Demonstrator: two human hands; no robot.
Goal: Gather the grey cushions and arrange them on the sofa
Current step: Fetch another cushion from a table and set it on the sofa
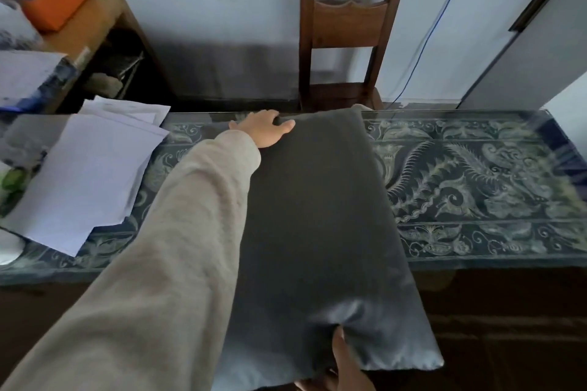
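Observation:
A dark grey cushion (pixel 320 225) stretches from the far edge of the patterned glass-topped table (pixel 482 187) toward me, its near end hanging past the table's front edge. My left hand (pixel 265 128), in a beige sleeve, grips the cushion's far left corner. At the bottom of the view my right hand (pixel 341 365) pinches the cushion's near edge, thumb on top and fingers mostly hidden underneath. No sofa is in view.
Loose white papers (pixel 92 174) lie on the table's left part. A wooden chair (pixel 346 51) stands behind the table against the wall, a blue cable (pixel 435 22) beside it. At the back left, a wooden shelf unit (pixel 104 41) carries an orange box (pixel 57 0).

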